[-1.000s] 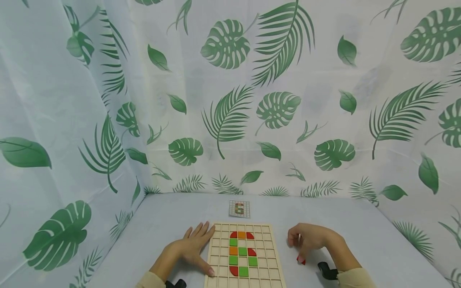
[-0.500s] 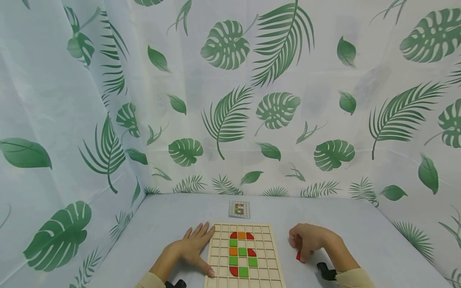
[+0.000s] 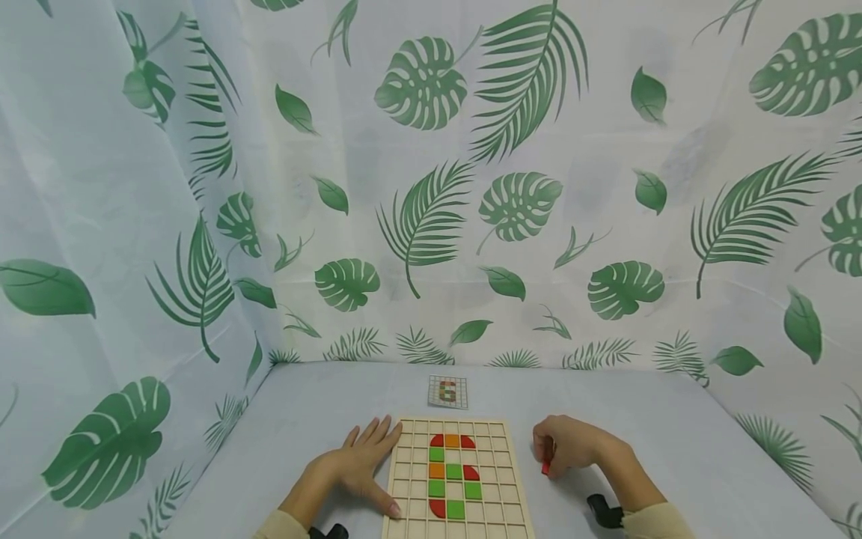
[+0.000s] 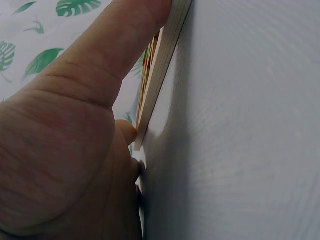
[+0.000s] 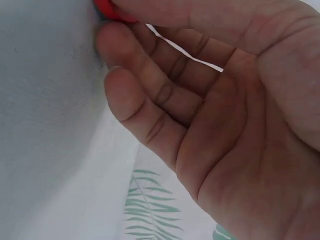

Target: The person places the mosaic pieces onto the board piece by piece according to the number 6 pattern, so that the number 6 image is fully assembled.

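Observation:
My right hand [image 3: 572, 447] pinches a small red tile [image 3: 545, 468] between thumb and curled fingers, low over the table to the right of the grid board. In the right wrist view the red tile [image 5: 107, 9] shows at the thumb tip, partly covered by it. My left hand [image 3: 364, 464] lies spread along the left edge of the wooden grid board [image 3: 501, 479], fingertips and thumb at its rim. Red, orange and green tiles [image 3: 454, 471] fill some of the board's cells in a shape like a 6. In the left wrist view the thumb [image 4: 100, 55] rests against the board's side [image 4: 159, 70].
Behind the board lies a small card [image 3: 447, 391] printed with a grid and a coloured 6. A pale cloth covers the table [image 3: 316, 404]. Leaf-patterned curtains [image 3: 431, 224] rise at the back and sides. Dark camera mounts [image 3: 604, 511] sit at both wrists.
My right hand has picked at the red tile on the table and now pinches it, having moved slightly left toward the board. The left hand and board have stayed still.

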`<state>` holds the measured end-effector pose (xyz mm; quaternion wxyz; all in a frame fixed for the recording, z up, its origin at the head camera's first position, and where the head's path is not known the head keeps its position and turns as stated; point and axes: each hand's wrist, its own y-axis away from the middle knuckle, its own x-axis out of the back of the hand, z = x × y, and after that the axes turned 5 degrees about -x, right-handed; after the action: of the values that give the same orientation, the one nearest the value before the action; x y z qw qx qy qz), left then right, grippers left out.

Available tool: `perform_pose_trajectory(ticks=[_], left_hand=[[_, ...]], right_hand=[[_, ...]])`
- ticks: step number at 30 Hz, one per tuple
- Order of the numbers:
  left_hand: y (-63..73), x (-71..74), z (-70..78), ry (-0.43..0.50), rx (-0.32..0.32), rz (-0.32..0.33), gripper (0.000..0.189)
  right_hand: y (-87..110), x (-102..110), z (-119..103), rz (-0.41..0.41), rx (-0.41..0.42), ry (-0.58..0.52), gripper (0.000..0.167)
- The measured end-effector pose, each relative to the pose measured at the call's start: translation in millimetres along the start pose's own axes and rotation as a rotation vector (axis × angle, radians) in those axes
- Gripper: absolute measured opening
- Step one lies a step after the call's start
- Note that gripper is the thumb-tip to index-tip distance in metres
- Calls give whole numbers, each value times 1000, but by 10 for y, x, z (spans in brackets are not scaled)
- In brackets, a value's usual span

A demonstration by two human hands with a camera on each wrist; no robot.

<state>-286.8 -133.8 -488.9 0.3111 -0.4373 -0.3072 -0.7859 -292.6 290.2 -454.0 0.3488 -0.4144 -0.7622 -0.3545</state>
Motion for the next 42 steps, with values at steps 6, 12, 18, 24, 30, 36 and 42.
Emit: perform_pose_trajectory(ticks=[6, 12, 18, 24, 30, 36, 42], left_hand=[[8, -8, 7, -4, -5, 4, 138], [-3, 0, 1, 6, 5, -2, 138], [-14, 5, -10, 4, 6, -1, 139], [-14, -2, -18, 6, 0, 4, 140], [-17, -1, -19, 13, 2, 2, 139], [-15, -15, -45, 5, 0, 1, 140], [-19, -15, -50, 6, -12, 4, 140]], right_hand=[[-48, -24, -8, -24, 103, -72, 22], [-101, -33, -55, -27, 146, -141, 18], [-152, -76, -156, -29, 213, -231, 13], [-184, -176, -341, -63, 298, -309, 9], [-187, -293, -556, -109, 378, -305, 12], [-181, -404, -733, -165, 402, -260, 13], [-208, -525, -794, -180, 436, -183, 14]])
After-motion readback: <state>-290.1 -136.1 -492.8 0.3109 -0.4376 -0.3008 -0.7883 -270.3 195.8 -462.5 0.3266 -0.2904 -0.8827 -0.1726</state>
